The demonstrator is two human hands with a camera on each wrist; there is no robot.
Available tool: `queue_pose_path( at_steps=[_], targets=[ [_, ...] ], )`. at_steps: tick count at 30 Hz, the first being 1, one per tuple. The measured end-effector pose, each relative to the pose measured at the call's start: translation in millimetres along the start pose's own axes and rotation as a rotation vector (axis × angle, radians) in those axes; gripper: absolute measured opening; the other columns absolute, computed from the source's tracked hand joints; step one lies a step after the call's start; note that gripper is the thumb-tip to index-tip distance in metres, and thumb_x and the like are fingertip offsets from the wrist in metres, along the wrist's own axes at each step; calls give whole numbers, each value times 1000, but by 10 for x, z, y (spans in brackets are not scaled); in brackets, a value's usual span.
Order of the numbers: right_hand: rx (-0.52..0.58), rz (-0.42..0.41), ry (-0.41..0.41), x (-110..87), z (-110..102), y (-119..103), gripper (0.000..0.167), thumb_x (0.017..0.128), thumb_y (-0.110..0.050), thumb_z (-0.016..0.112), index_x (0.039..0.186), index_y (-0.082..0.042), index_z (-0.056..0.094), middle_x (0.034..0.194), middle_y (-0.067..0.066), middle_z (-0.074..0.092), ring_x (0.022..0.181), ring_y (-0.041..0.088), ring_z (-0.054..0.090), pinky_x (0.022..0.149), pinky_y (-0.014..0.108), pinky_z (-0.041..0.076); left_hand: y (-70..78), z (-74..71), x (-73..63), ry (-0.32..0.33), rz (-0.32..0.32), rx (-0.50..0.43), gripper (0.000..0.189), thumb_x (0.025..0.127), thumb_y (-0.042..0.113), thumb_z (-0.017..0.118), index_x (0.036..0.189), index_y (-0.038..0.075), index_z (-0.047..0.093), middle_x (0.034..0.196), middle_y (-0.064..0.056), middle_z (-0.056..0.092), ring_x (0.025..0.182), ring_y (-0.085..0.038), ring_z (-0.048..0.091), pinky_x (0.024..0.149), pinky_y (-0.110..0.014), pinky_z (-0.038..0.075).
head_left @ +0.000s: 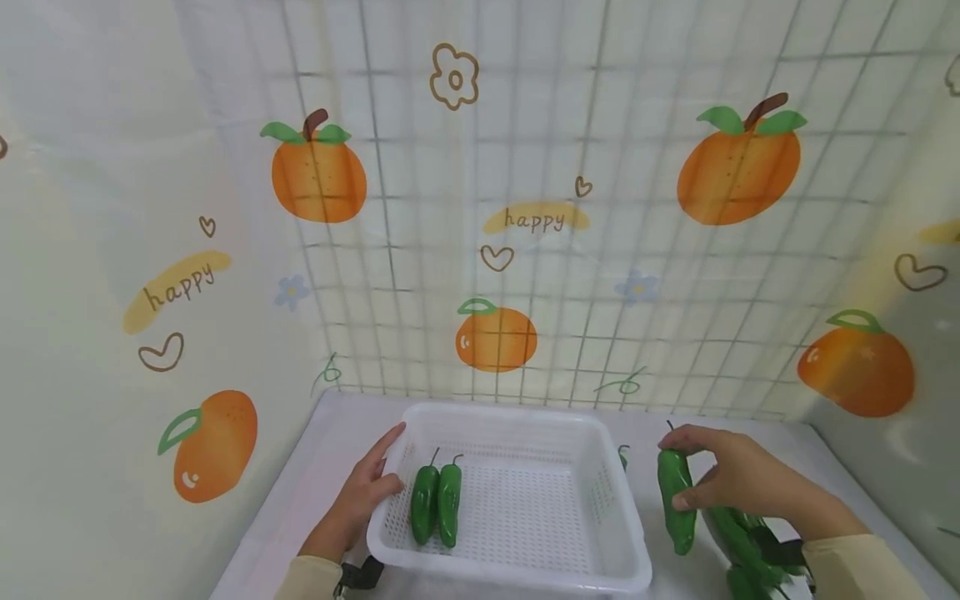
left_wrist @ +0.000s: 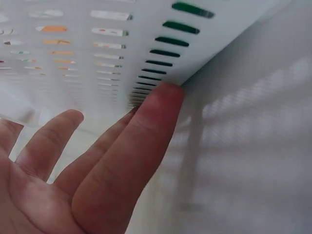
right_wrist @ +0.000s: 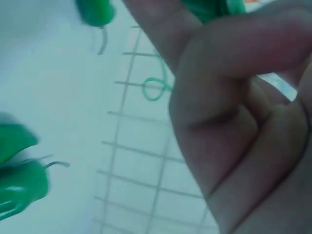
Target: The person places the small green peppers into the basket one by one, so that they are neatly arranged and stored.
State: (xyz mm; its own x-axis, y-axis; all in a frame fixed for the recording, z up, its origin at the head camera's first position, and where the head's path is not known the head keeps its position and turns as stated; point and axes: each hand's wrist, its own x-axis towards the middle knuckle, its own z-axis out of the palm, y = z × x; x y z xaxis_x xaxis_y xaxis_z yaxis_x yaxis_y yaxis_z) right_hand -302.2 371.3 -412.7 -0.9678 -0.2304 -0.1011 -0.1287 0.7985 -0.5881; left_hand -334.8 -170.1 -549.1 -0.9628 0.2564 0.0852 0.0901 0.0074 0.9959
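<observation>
My right hand (head_left: 738,475) pinches a green pepper (head_left: 681,533) between thumb and fingers, to the right of a white plastic basket (head_left: 517,579). The pepper hangs upright, stem up. In the right wrist view, part of this pepper (right_wrist: 204,9) shows behind the curled fingers. My left hand (head_left: 358,504) touches the basket's left side, its fingers fairly straight. The left wrist view has those fingers (left_wrist: 131,156) against the outside of the slotted wall (left_wrist: 112,53). Inside the basket, two green peppers (head_left: 423,504) lie side by side at the left.
Several more green peppers (head_left: 738,542) lie in a pile on the white table, partly under my right wrist. Another pepper (head_left: 623,457) peeks out past the basket's right edge. A fruit-printed curtain (head_left: 495,167) over a wire grid stands behind, with side walls left and right.
</observation>
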Motion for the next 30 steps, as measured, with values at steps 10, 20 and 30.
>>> queue_pose_path(
  at_steps=[10, 20, 30],
  targets=[
    [-19, -188, -23, 340, -194, -437, 80, 70, -37, 98, 137, -13, 62, 133, 19, 63, 80, 19, 72, 74, 37, 62, 55, -18, -43, -12, -5, -14, 88, 90, 0, 54, 167, 34, 29, 162, -19, 44, 134, -44, 57, 95, -50, 58],
    [-3, -222, 4, 641, -4, -804, 76, 71, -34, 98, 136, -15, 63, 136, 22, 62, 81, 20, 73, 76, 42, 62, 87, 9, -41, -32, 28, -21, 88, 90, 0, 52, 169, 29, 25, 160, -24, 44, 131, -47, 58, 94, -51, 58],
    [83, -278, -22, 994, 414, -1165, 69, 72, -27, 98, 131, -19, 64, 131, 14, 66, 80, 21, 73, 78, 40, 62, 57, 6, -36, -21, 16, -8, 89, 90, 2, 55, 169, 30, 26, 161, -23, 44, 132, -46, 58, 95, -52, 58]
  ],
)
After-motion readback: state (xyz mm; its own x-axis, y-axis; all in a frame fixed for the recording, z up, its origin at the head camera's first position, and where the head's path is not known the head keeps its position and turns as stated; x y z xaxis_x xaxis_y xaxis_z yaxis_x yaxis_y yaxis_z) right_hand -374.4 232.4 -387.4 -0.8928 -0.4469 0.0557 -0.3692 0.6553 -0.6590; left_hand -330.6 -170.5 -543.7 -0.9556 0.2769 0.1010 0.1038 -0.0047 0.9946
